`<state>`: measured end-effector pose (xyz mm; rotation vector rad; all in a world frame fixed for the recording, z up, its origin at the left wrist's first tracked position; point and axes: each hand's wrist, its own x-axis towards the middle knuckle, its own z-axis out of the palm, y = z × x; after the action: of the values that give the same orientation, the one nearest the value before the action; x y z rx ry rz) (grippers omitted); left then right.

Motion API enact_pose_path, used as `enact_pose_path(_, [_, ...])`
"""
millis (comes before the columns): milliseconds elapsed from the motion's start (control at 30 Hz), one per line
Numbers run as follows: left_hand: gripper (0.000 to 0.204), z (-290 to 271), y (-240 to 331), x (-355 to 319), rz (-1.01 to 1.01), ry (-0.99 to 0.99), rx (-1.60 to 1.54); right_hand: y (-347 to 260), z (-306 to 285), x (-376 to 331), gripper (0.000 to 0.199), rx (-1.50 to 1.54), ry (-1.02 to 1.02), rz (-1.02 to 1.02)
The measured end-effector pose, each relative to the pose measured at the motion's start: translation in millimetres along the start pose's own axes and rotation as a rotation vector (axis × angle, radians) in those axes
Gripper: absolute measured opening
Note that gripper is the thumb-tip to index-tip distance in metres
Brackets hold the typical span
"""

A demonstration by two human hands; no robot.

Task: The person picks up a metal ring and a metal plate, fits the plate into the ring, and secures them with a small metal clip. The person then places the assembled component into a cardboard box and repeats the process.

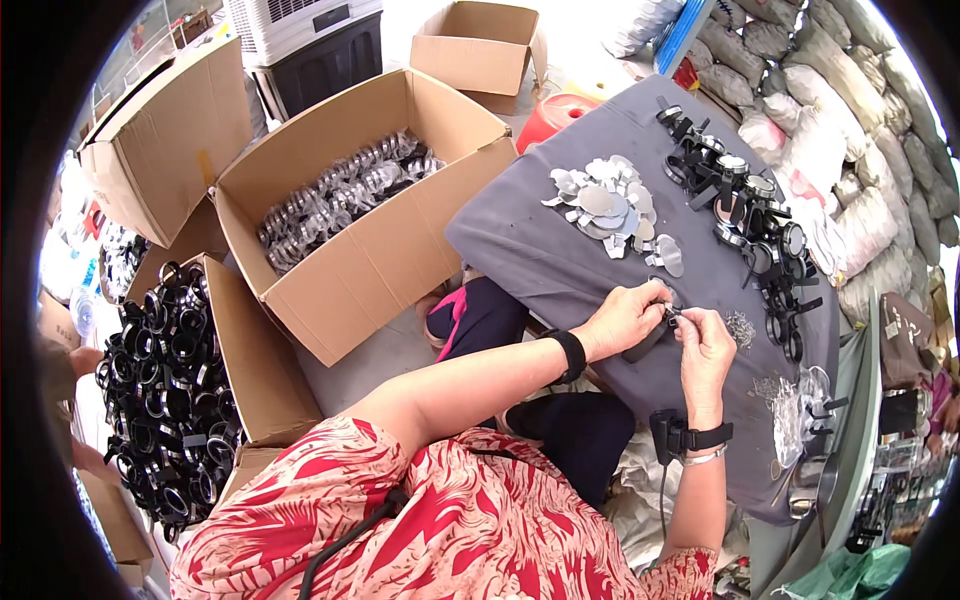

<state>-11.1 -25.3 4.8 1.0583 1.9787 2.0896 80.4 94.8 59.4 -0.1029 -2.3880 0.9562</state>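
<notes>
My left hand [627,318] grips a small black ring-shaped part with a strap [652,338] just above the grey cloth-covered table [540,240]. My right hand [705,340] pinches at the same part from the right, fingertips meeting the left hand's. A heap of silvery round discs [610,205] lies further back on the cloth. A row of black finished parts [745,205] runs along the table's right side. A small pile of tiny metal bits [740,328] sits just right of my hands.
An open cardboard box [400,240] of clear-wrapped parts stands left of the table. Another box [165,390] full of black rings sits at far left. Stuffed sacks [850,120] pile up at the right. A red stool [555,115] is behind the table.
</notes>
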Motion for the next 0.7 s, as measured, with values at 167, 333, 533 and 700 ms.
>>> enact_pose_path(167, [0.016,4.1,-0.9,2.6,0.036,-0.007,0.001,-0.6,9.7,-0.8,0.012,-0.284,0.082,-0.329])
enact_pose_path(333, [0.019,-0.1,-2.5,0.4,-0.011,-0.028,-0.024,2.0,20.5,-2.7,0.011,-0.33,0.163,-0.374])
enact_pose_path(533, [0.024,-0.8,-3.2,-0.7,-0.106,-0.124,-0.115,-6.0,13.3,1.0,0.01,-0.195,0.105,-0.2])
enact_pose_path(700, [0.022,-2.2,-0.2,-1.9,-0.226,-0.141,-0.214,-2.8,12.1,3.6,0.006,-0.054,0.062,-0.114])
